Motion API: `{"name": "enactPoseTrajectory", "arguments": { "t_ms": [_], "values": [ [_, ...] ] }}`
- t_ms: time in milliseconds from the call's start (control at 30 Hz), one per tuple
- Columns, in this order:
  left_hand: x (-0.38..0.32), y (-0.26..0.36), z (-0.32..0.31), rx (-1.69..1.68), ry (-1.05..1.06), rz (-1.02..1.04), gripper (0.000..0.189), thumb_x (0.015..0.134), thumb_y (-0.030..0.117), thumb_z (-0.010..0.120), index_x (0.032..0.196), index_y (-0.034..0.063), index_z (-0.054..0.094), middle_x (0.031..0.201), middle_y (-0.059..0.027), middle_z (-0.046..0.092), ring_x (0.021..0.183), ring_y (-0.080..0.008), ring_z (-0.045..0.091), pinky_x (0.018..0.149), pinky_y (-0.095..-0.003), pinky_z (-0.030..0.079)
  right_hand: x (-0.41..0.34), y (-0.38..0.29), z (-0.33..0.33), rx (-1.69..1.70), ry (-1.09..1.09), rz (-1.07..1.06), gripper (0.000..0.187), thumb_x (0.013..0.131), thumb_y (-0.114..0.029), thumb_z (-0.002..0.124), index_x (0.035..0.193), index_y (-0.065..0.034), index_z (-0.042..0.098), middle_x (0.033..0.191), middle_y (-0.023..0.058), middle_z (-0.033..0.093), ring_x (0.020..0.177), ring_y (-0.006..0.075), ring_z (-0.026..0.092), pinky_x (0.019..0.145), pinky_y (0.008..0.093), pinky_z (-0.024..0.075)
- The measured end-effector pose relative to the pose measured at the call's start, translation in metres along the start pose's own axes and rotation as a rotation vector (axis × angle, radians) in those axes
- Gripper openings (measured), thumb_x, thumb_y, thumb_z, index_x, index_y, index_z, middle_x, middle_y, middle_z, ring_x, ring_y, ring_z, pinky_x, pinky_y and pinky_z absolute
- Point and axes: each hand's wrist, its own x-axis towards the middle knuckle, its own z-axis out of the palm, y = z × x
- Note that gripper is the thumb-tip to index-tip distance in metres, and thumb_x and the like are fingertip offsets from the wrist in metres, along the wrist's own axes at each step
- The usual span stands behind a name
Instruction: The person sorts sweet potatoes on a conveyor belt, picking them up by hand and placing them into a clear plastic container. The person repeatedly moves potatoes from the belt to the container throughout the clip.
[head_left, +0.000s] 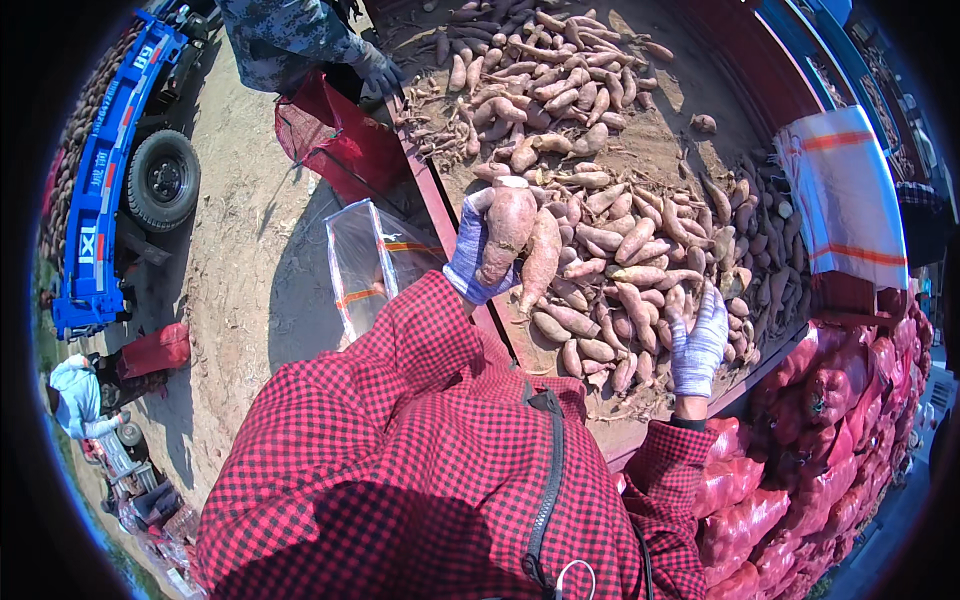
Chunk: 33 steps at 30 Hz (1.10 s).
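Note:
My left hand, in a light purple-and-white knit glove, holds a thick sweet potato over the low red side rail. A second, tapered sweet potato sits against it, at the palm's right side. My right hand, gloved alike, rests with thumb and fingers apart at the right part of a sweet potato pile. Its fingertips are among the potatoes; nothing shows lifted in it. A clear plastic bag with white and orange bands hangs outside the rail, below my left forearm.
The red truck-bed rail runs left of the pile. Another person's gloved hand is near a red mesh bag. Filled red mesh sacks are stacked at right. A white woven sack drapes the far side. A blue truck stands left.

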Motion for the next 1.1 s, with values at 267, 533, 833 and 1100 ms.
{"name": "enactPoseTrajectory", "arguments": {
  "t_ms": [267, 533, 833, 1100],
  "values": [
    [-0.037, 0.015, -0.031, 0.073, -0.056, 0.061, 0.060, 0.087, 0.052, 0.051, 0.126, 0.0068, 0.054, 0.114, -0.0165, 0.064, 0.104, -0.0364, 0.064, 0.095, -0.0549, 0.050, -0.037, -0.074, 0.047, 0.242, -0.255, -0.255, 0.051, 0.089, -0.029, 0.066, 0.133, -0.0056, 0.055, 0.131, 0.0174, 0.057, 0.122, 0.0359, 0.052, 0.105, 0.0438, 0.0399],
    [-0.052, 0.017, -0.035, -0.009, 0.022, 0.060, 0.060, 0.087, 0.050, 0.054, 0.127, 0.0052, 0.051, 0.116, -0.0147, 0.062, 0.106, -0.0339, 0.063, 0.099, -0.0510, 0.048, -0.024, -0.168, 0.043, 1.304, -0.728, 0.205, 0.070, 0.095, -0.027, 0.064, 0.149, 0.0007, 0.029, 0.110, 0.0108, 0.061, 0.094, 0.0141, 0.058, 0.085, 0.0248, 0.0503],
    [-0.007, 0.024, -0.064, 0.303, 0.718, 0.192, 0.058, 0.088, 0.056, 0.058, 0.119, 0.0068, 0.055, 0.108, -0.0142, 0.063, 0.098, -0.0259, 0.065, 0.079, -0.0371, 0.057, -0.080, -0.117, 0.088, 1.713, -0.732, 0.926, 0.035, 0.094, -0.018, 0.064, 0.125, -0.0062, 0.055, 0.103, 0.0043, 0.061, 0.088, 0.0193, 0.062, 0.079, 0.0392, 0.0562],
    [0.062, -0.035, 0.040, 0.896, 0.099, 0.084, 0.071, 0.101, 0.034, 0.053, 0.155, 0.0047, 0.016, 0.159, -0.0178, 0.022, 0.147, -0.0273, 0.022, 0.118, -0.0341, 0.025, -0.131, -0.087, 0.131, 1.898, -0.688, 0.923, 0.024, 0.094, -0.018, 0.062, 0.114, -0.0099, 0.052, 0.106, 0.0058, 0.058, 0.098, 0.0254, 0.059, 0.089, 0.0521, 0.0515]
  ]
}}
